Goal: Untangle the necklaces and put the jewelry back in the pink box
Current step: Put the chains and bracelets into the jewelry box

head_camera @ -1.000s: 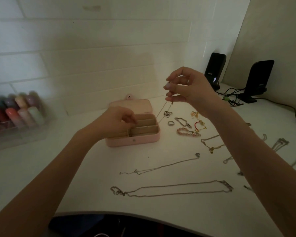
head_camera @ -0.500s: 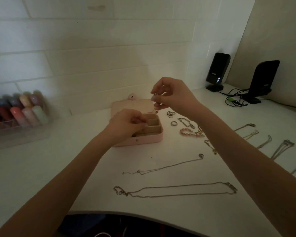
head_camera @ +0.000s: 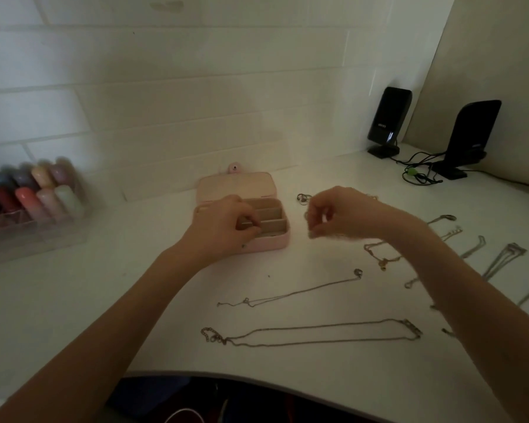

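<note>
White counter (head_camera: 135, 300) under dim light: the pink box (head_camera: 258, 236) sits open at twelve o'clock. My left grip (head_camera: 223, 222) curls over its compartments, seemingly pinching something small. My right grip (head_camera: 330, 213), blurred, is curled at three o'clock of the box; holding what, I cannot tell. Two necklaces (head_camera: 312, 332) lie at six.

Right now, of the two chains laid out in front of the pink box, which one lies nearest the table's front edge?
The doubled chain, a long flat loop with a chunky clasp at its left end. The thinner chain lies slanted between it and the pink box.
</note>
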The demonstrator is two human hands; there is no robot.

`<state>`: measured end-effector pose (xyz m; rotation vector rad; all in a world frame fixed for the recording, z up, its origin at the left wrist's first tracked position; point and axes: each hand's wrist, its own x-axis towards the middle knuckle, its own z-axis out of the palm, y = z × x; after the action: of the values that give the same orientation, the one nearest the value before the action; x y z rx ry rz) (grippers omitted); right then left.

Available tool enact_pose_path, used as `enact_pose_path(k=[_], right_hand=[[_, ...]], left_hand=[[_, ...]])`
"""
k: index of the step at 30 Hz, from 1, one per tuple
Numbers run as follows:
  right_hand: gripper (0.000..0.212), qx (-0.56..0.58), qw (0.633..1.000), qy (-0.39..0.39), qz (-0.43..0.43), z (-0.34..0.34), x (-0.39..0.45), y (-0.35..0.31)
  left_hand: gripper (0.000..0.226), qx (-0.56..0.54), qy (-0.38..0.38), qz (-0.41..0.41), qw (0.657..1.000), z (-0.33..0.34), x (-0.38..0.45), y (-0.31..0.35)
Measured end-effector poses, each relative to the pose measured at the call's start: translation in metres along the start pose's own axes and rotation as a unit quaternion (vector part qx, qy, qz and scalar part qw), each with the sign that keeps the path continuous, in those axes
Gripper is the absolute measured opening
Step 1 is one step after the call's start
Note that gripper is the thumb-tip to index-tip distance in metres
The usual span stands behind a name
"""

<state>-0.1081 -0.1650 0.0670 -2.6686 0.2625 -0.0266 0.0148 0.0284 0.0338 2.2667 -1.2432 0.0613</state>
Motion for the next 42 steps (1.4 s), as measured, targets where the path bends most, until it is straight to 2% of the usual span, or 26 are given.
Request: enact_pose_path(k=[3,5,8,11,15,18,20,21,22,24,26,27,29,31,33,35,39,41,42], right_hand=[[0.027,-0.096,0.974,-0.179,0.101,-0.012,-0.028,0.019],[0.03,-0.079,0.966,-0.21,0.129,-0.007,-0.039,0.026],[0.017,-0.022,0.984,-0.142,0.109,0.002,-0.046,0.029],[0.013,-0.027,0.989,-0.104,0.103,0.004,-0.049,0.029],[0.01,-0.036,0.994,-0.058,0.084,0.012,-0.053,0.029],[0.016,-0.035,0.997,-0.002,0.076,0.018,-0.058,0.028],[0.023,0.014,0.997,0.045,0.065,0.02,-0.06,0.025],[0.023,0.076,0.993,0.068,0.052,0.019,-0.059,0.021],[0.022,0.157,0.983,0.093,0.03,0.016,-0.059,0.014],[0.014,0.31,0.939,0.149,-0.017,0.007,-0.055,-0.001],[0.008,0.436,0.879,0.19,-0.036,-0.004,-0.05,-0.014],[0.01,0.49,0.848,0.2,-0.039,-0.01,-0.048,-0.017],[0.014,0.556,0.803,0.208,-0.038,-0.02,-0.044,-0.015],[0.015,0.573,0.792,0.207,-0.033,-0.027,-0.042,-0.007],[0.015,0.566,0.798,0.204,-0.031,-0.029,-0.041,0.0],[0.015,0.55,0.807,0.211,-0.032,-0.029,-0.04,0.003],[0.012,0.513,0.83,0.217,-0.041,-0.026,-0.034,-0.003],[0.013,0.495,0.842,0.211,-0.047,-0.026,-0.028,-0.008],[0.013,0.488,0.846,0.208,-0.053,-0.027,-0.025,-0.011]], left_hand=[[0.006,0.016,0.017,0.003,1.0,0.004,-0.001,0.009],[0.005,0.017,0.044,0.004,0.999,0.008,-0.001,0.019],[0.003,-0.062,0.051,0.049,0.996,0.015,0.0,0.032],[0.009,-0.111,0.02,0.085,0.99,0.023,0.002,0.038],[0.01,-0.117,-0.018,0.046,0.992,0.035,-0.003,0.048],[0.021,-0.155,-0.033,0.022,0.987,0.039,-0.006,0.056],[0.033,-0.222,-0.063,-0.014,0.973,0.04,-0.006,0.06],[0.04,-0.281,-0.089,-0.037,0.955,0.041,-0.006,0.064],[0.043,-0.344,-0.119,-0.058,0.93,0.041,-0.007,0.068],[0.042,-0.423,-0.164,-0.081,0.887,0.04,-0.008,0.072],[0.026,-0.451,-0.19,-0.082,0.868,0.035,-0.01,0.071],[0.019,-0.443,-0.191,-0.078,0.872,0.031,-0.012,0.067],[0.019,-0.427,-0.172,-0.074,0.885,0.023,-0.015,0.054],[0.019,-0.419,-0.131,-0.087,0.894,0.012,-0.016,0.034],[0.014,-0.379,-0.089,-0.104,0.915,-0.003,-0.013,0.017],[0.013,-0.348,-0.073,-0.086,0.931,-0.018,-0.007,0.006],[0.017,-0.366,-0.055,-0.057,0.927,-0.037,0.01,0.008],[0.015,-0.285,-0.062,-0.056,0.955,-0.038,0.014,0.008],[0.013,-0.196,-0.061,-0.053,0.977,-0.037,0.016,0.005]])
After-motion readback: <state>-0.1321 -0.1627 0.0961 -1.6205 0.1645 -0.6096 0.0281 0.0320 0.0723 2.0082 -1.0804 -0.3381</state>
